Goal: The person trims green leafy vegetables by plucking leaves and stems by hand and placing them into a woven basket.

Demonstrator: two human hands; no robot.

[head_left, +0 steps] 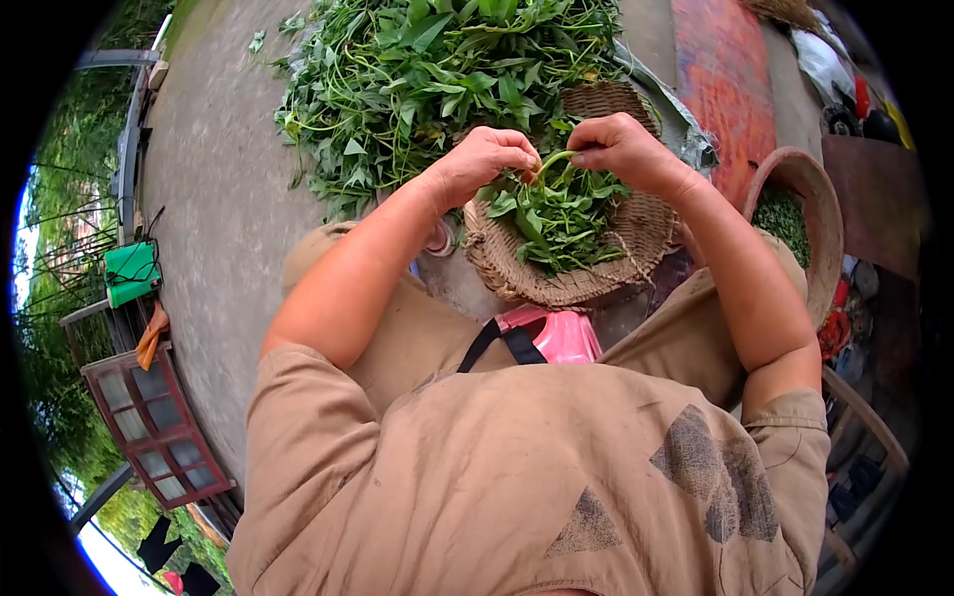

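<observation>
My left hand [487, 162] and my right hand [628, 151] are both closed in a pinch on one green stem [558, 159], which bends in an arc between them. Directly below lies a woven basket [507, 270] holding picked green leaves [556, 223]. Just beyond my hands is a big heap of leafy green vines [427, 79], its near edge reaching close to my left wrist. The lower ends of the stem are hidden by my fingers and the leaves.
A pink plastic stool [564, 338] shows between my knees. To the right stands a round basket [830, 228] with chopped greens inside. A red board [730, 89] lies at the upper right. Concrete floor [219, 199] stretches left, towards a window frame [159, 427] and a green box [131, 273].
</observation>
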